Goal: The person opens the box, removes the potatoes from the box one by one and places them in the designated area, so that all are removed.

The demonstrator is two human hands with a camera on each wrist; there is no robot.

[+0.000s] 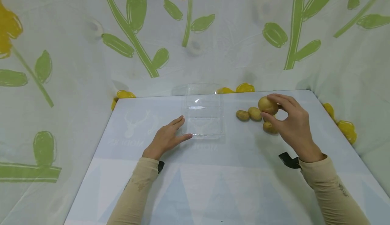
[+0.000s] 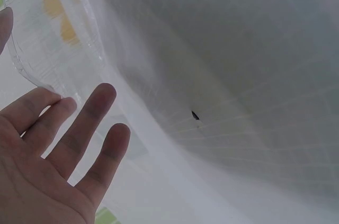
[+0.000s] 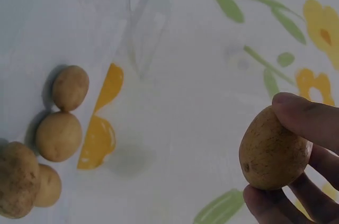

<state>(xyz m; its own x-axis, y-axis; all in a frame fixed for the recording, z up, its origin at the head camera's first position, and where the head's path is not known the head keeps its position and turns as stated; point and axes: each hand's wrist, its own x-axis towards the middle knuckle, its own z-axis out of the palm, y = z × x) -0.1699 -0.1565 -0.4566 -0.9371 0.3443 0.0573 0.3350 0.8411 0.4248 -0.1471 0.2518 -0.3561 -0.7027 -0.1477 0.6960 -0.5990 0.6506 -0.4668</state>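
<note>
A clear plastic container point(image 1: 204, 125) with its lid raised stands near the table's back edge. My left hand point(image 1: 166, 137) is at its left front side, fingers extended; in the left wrist view some fingertips touch the container's edge point(image 2: 32, 77). My right hand point(image 1: 294, 125) pinches a potato point(image 1: 268, 105) between thumb and fingers, held above the table. The right wrist view shows this potato point(image 3: 274, 150) whole. Several more potatoes lie to the container's right, among them a small potato point(image 1: 242, 115) and a potato point(image 1: 269, 127) under the right hand.
The white table point(image 1: 213, 184) has pale blue triangles printed on it. A white curtain point(image 1: 228, 59) with green stems and yellow flowers hangs close behind the back edge and along both sides. A black strap point(image 1: 289, 160) sticks out from the right wrist.
</note>
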